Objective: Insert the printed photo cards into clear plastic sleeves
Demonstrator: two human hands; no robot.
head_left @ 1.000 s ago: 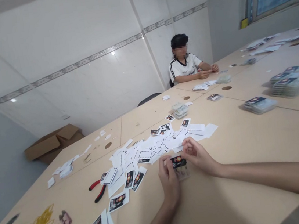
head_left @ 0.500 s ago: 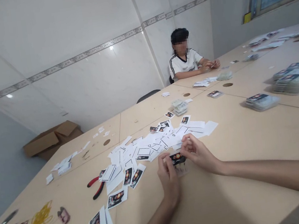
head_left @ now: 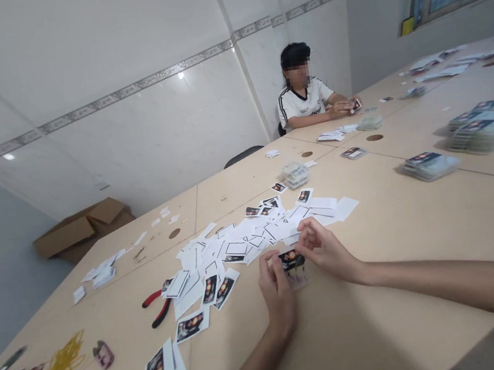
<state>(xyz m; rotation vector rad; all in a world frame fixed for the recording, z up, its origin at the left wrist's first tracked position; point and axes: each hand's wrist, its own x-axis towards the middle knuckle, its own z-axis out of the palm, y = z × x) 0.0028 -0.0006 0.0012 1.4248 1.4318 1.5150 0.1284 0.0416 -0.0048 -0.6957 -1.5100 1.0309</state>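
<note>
Clear plastic, flat and boxy, forms the small case [head_left: 299, 279] between our hands, with a dark printed panel across its upper part. Our left hand [head_left: 277, 294] has thumb and fingers clamped on its left edge; our right hand [head_left: 325, 250] curls its fingers at the top right corner (whether they pinch it, we cannot tell). Just beyond, thin rectangular paper cards [head_left: 241, 246] overlap loosely on the smooth, pale tabletop [head_left: 386, 324]. Left of them, pliers [head_left: 160, 313] show curved red-and-black handles, near stringy yellow strands [head_left: 67, 362]. Well to our right sits a stack of clear cases [head_left: 431, 166]. Across from us, a co-worker [head_left: 303, 103] holds a small printed card [head_left: 356, 106].
</note>
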